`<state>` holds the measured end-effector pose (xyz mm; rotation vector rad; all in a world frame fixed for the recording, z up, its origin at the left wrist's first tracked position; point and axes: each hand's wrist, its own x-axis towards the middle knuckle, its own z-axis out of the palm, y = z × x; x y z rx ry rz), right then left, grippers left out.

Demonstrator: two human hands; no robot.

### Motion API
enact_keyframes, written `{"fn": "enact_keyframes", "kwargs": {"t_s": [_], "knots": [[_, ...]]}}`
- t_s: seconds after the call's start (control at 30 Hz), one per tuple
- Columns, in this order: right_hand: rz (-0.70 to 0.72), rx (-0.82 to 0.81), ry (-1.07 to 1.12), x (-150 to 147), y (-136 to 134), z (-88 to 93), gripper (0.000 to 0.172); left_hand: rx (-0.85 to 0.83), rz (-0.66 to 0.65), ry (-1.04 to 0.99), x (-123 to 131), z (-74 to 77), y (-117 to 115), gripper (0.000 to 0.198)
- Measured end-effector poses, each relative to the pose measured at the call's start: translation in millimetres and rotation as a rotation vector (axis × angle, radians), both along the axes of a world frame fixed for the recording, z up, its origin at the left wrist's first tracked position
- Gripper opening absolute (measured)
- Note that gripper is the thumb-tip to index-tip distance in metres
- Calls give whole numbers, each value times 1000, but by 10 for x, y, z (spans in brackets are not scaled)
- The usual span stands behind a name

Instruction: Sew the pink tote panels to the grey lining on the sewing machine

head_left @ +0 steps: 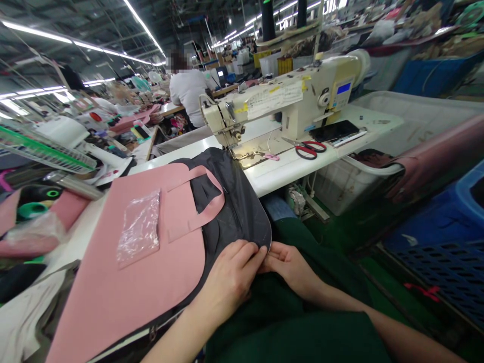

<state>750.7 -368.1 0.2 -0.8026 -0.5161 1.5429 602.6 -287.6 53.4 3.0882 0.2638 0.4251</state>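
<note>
A pink bag panel [143,277] with a strap handle [212,209] and a plastic-covered patch [139,227] lies on the table to the left. Joined or laid against it is a dark grey lining [242,201], whose far end reaches under the needle area of the sewing machine [272,96]. At the lining's near right corner, my left hand [236,267] pinches the edge with thumb and fingers. My right hand [283,262] closes on the same edge from the right, fingertips meeting the left hand's. Part of the right fingers is hidden.
Red-handled scissors [310,148], a phone [335,131] and a small pink-handled tool [270,157] lie on the machine table. Under and beside it stand a grey bin [340,181] and blue crates [446,242]. A person in white [187,93] sits beyond, and fabric pieces [41,302] lie at left.
</note>
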Motion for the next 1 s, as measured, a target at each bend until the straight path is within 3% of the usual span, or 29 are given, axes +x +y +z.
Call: {"fn": "enact_keyframes", "kwargs": {"t_s": [0.3,0.5,0.67,0.77,0.87,0.93,1.0], "knots": [[-6,3,-15,31,37,28,38,-64,31,46,-38,13,20,47],[25,55,80,36,-1,-22,21,-30,64,-23,10,76,-39,36],[67,114,122,31,-10,-34,31,90,30,-120,55,22,-45,26],[57,160,-207,108,-2,-51,22,49,-23,-190,65,28,-3,23],[-255,293,-833,259,26,-77,20,-63,-22,-207,48,77,28,23],[-481,518,-1229,376,67,-65,27,-94,-13,-194,48,101,18,23],[-515,819,-1522,478,117,-17,27,-83,-11,-205,75,103,-18,23]]}}
